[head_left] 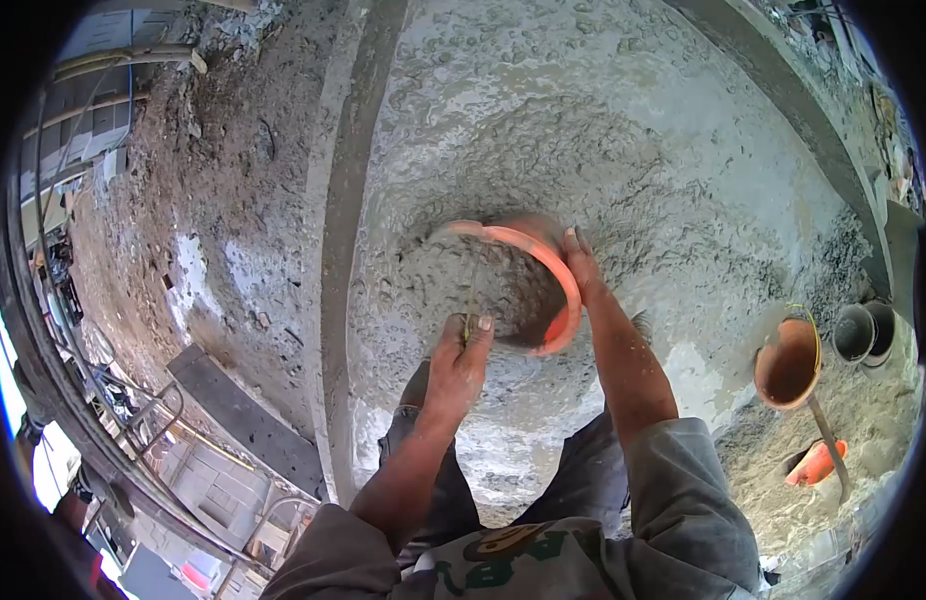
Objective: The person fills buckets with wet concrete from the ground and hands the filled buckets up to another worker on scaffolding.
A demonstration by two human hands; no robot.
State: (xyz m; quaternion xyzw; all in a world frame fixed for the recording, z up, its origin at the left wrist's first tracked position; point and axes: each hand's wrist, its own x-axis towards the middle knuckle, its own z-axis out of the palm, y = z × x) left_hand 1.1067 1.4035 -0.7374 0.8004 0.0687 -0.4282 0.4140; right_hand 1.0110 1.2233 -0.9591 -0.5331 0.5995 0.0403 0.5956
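An orange bucket (557, 268) lies tilted in a bed of wet grey mortar (523, 150), its mouth turned toward the lower left. Mortar fills part of its inside. My left hand (458, 365) is closed in front of the mouth, around what looks like the bucket's thin handle (473, 300). Against the outer wall on the far right side, my right hand (583, 268) grips the bucket near its rim. Part of the bucket's lower rim is buried or hidden by mortar.
Concrete edges border the mortar at left (345, 200) and right (793, 90). At right stand another orange bucket (788, 365), dark buckets (855, 335) and a half-buried orange piece (815, 463) beside a wooden handle (829, 445). A dark plank (248, 420) lies lower left.
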